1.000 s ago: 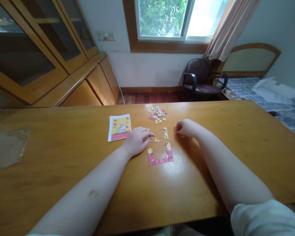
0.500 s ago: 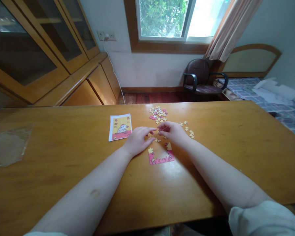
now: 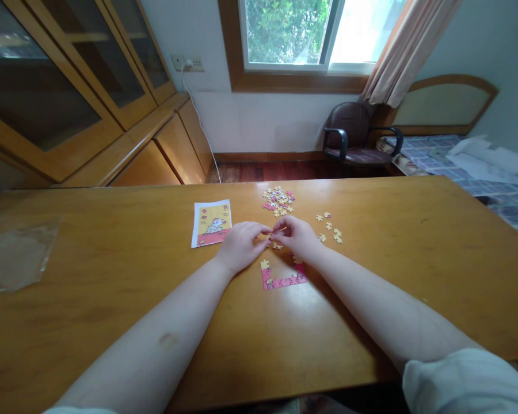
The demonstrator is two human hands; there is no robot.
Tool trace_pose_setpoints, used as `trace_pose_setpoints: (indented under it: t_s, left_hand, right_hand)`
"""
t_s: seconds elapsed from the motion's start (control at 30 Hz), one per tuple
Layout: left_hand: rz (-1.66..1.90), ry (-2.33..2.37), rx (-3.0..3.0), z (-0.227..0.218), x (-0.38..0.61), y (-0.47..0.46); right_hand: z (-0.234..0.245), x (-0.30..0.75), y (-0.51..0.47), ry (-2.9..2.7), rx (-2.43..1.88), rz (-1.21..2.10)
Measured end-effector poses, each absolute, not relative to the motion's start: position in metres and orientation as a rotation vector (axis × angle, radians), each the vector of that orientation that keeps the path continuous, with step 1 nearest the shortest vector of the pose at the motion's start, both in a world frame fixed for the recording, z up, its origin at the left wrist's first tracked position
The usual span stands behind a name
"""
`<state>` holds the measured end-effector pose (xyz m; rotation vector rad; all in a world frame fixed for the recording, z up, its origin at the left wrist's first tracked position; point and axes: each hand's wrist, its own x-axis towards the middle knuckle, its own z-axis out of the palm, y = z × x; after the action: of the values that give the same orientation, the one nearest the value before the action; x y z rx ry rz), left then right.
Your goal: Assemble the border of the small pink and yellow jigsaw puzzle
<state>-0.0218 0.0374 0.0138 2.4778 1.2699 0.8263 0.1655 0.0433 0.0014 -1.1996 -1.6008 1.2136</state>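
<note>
My left hand (image 3: 242,246) and my right hand (image 3: 297,237) meet fingertip to fingertip on the wooden table (image 3: 112,287), pinching small yellow puzzle pieces (image 3: 277,245) between them. Just below them lies a partly joined pink and yellow puzzle corner (image 3: 280,277); my right wrist covers its right arm. A pile of loose pieces (image 3: 278,200) sits beyond my hands, and a few yellow pieces (image 3: 330,229) are scattered to the right. The picture card (image 3: 211,223) lies left of my left hand.
A clear plastic bag (image 3: 15,257) lies at the table's left edge. Wooden cabinets (image 3: 82,92) stand to the left. An armchair (image 3: 356,135) and a bed (image 3: 470,161) stand behind the table, under a window.
My right hand left the scattered yellow pieces on the right and moved left to meet my left hand's fingertips. My left hand barely shifted.
</note>
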Motion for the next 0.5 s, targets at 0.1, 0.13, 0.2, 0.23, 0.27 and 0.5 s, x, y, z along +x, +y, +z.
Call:
trace_pose_setpoints:
  t_s: [0.1,0.13,0.2,0.23,0.27,0.5]
  left_hand:
    - [0.829,1.289,2.473,0.015,-0.021,0.037]
    - [0.824,1.296,2.471,0.015,-0.021,0.037]
    - [0.818,1.309,2.463,0.015,-0.022,0.037]
    - [0.819,1.326,2.454,0.015,-0.023,0.038]
    - [0.822,1.35,2.442,0.015,-0.025,0.04]
    - [0.766,1.568,2.375,0.007,-0.032,0.051]
  right_hand:
    - [0.002,0.165,0.042,-1.608,-1.191,1.204]
    - [0.003,0.165,0.042,-1.625,-1.184,1.195]
    - [0.005,0.167,0.042,-1.701,-1.183,1.099]
    - [0.007,0.169,0.042,-1.771,-1.19,1.001]
    - [0.008,0.171,0.042,-1.858,-1.196,0.88]
    - [0.008,0.179,0.048,-2.357,-1.141,0.381]
